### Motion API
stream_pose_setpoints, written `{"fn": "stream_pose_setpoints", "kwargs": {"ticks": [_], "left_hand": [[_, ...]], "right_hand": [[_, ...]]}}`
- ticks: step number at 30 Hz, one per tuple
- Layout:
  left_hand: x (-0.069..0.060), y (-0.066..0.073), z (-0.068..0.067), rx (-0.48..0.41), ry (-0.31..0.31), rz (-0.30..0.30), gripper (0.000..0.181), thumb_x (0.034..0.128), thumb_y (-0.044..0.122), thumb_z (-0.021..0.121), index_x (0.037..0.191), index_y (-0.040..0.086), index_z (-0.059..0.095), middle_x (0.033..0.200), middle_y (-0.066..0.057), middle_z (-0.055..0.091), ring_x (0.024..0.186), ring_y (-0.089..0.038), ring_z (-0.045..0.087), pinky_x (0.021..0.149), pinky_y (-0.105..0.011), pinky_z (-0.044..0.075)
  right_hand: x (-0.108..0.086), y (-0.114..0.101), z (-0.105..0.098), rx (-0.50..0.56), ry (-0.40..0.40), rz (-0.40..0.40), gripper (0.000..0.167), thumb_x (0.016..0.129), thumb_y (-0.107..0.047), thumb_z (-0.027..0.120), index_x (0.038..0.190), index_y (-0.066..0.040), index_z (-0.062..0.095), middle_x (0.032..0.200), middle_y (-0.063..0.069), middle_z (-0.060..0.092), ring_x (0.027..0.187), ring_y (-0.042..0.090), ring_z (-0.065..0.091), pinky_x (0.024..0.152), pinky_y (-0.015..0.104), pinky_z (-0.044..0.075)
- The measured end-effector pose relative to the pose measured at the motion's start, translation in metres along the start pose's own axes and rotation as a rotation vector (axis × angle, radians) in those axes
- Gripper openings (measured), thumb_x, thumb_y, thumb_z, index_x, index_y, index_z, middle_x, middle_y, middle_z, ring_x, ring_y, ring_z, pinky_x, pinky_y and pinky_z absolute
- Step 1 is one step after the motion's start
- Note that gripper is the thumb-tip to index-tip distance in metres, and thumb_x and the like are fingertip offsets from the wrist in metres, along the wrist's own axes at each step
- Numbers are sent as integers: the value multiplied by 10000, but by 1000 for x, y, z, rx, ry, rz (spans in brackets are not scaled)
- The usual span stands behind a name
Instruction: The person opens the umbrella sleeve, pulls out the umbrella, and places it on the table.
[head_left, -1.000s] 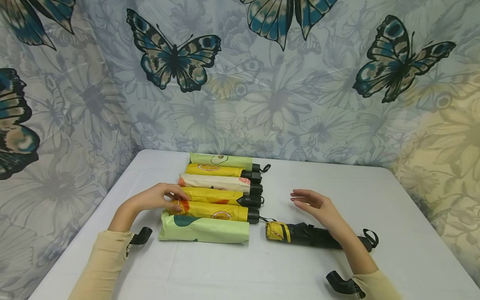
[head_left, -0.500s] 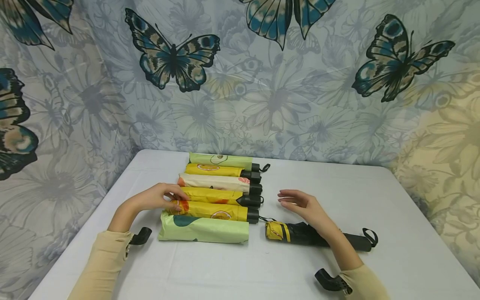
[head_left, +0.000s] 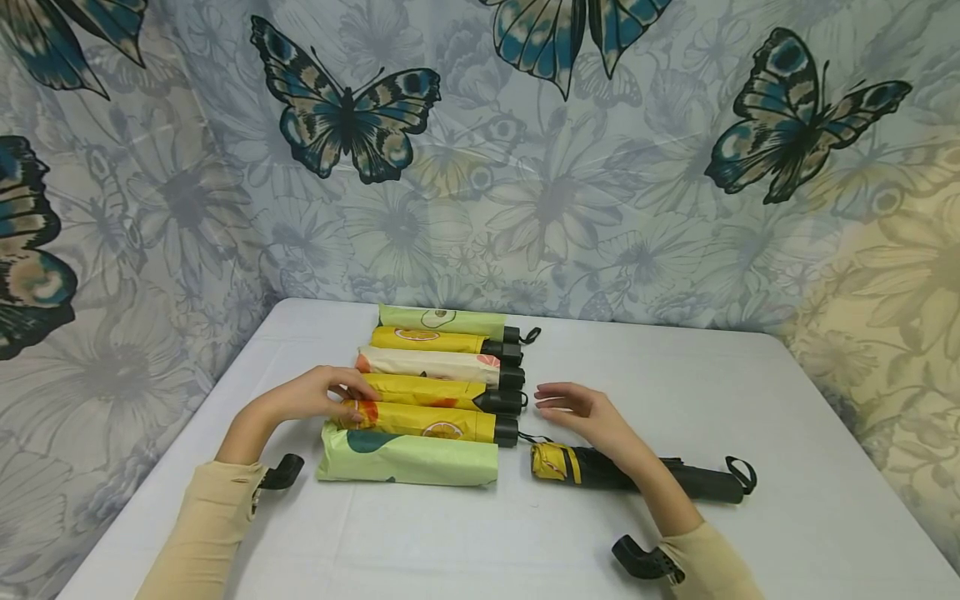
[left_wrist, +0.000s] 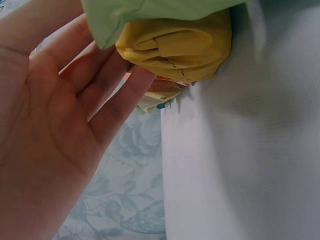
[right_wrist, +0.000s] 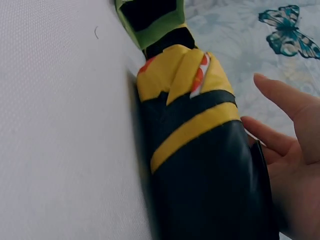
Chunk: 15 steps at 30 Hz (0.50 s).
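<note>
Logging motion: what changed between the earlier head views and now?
The right grip has moved left towards the row of umbrellas; nothing was grasped or released. The left grip stays at the front yellow umbrella; the row and black umbrella lie as before.

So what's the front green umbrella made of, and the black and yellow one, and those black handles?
The front green umbrella looks like thin, matte fabric, perhaps nylon: its end creases softly. The black and yellow umbrella seems similar cloth, with a faint sheen and bunched end. The black handles may be smooth plastic: their edges look straight, unwrinkled.
</note>
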<state>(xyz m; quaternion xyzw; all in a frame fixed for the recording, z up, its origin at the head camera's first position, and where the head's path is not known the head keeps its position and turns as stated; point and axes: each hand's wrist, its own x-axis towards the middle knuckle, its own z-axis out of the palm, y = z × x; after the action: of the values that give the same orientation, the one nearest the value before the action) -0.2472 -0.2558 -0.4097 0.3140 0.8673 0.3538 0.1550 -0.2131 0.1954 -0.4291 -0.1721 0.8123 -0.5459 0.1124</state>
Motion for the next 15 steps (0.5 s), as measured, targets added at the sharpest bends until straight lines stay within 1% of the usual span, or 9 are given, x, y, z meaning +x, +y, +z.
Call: {"fn": "stream_pose_setpoints", "kwargs": {"ticks": [6,11,15], "left_hand": [[0,0,0,2,1,2,328,851,241,757,1164,158,708,1161,-36,708,979,-73,633,904,-282,529],[0,-1,0,9,2,-2,330,850,248,757,1165,165,707,1164,-29,708,994,-67,630,914,-280,526],[0,0,0,11,3,-1,327,848,237,758,1162,163,708,1162,-29,709,997,-78,633,916,-289,528]], "right_hand": [[3,-1,6,-28,-45,0,487,948,-237,648,1357,1,531,1333,205,597,1203,343,607,929,235,553],[4,-4,10,-38,-60,5,475,942,-248,657,1336,-4,554,1300,201,621,1197,356,605,902,232,561],[4,-4,11,-56,-55,4,476,936,-257,665,1325,-1,565,1272,191,639,1177,335,619,892,217,558]]}}
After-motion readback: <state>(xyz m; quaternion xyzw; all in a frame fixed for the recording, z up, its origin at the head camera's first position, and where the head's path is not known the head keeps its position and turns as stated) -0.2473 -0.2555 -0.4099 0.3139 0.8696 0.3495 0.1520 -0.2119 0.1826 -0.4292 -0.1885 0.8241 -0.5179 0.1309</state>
